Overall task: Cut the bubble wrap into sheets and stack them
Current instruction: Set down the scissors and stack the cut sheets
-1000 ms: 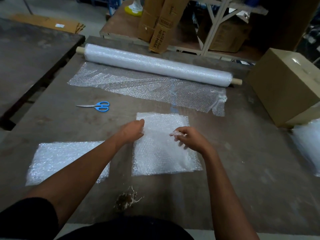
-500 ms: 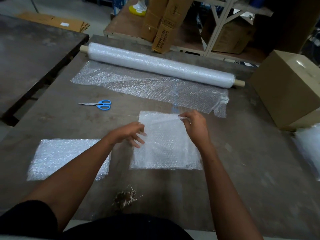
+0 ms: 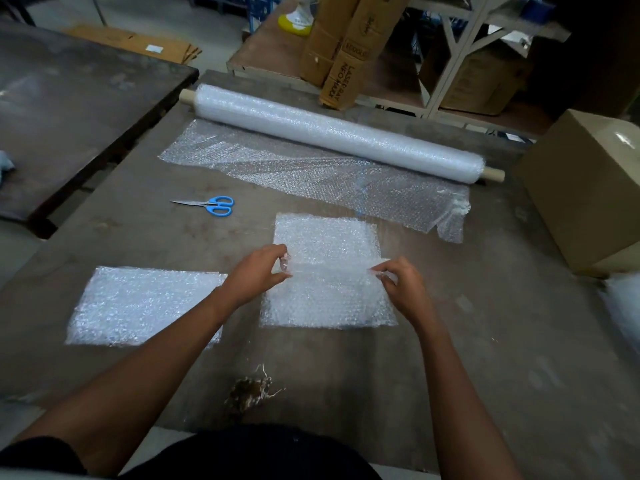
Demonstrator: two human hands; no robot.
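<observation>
Half a second ago the right hand [image 3: 401,285] pinches the far right corner of the centre bubble wrap sheet [image 3: 325,299], on the side toward the roll [image 3: 332,133]; now it pinches the right edge halfway down. The left hand [image 3: 258,271], open then, now pinches the left edge opposite, a fold line running between them.

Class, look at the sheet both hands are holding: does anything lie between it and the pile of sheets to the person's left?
Nothing visible does. The sheet and the pile are separated only by bare table, crossed by the left forearm. The scissors lie farther back, off that path.
</observation>
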